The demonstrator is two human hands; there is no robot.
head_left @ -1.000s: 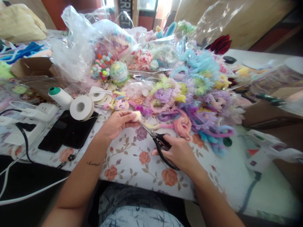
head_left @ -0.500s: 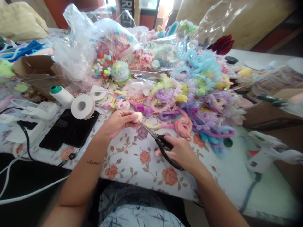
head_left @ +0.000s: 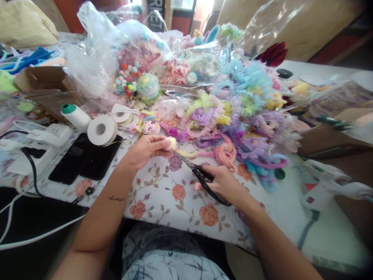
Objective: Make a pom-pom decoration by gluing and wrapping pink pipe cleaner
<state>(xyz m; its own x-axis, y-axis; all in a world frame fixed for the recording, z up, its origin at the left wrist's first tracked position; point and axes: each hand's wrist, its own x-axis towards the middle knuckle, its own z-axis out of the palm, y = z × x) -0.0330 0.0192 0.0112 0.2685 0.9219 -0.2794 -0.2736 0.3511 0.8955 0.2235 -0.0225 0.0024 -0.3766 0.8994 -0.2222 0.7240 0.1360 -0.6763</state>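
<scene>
Between its thumb and fingers my left hand pinches a small pale yellow pompom. My right hand has its fingers through the black handles of a pair of scissors. The blades point left and reach up to the underside of the pompom. Whether the tips touch it I cannot make out. Just behind the blades a yellow and pink fuzzy strand runs to a coral coil. Purple pompoms and a doll's head lie beyond my left hand.
Two black phones, a tape roll, a thread cone and a power strip are on the left. Pastel tulle pieces and plastic bags fill the back. A white glue gun stands at the right.
My right hand and the scissors have shifted slightly right and down, the blades drawing back a little from the pompom. My left hand stays nearly in place.
</scene>
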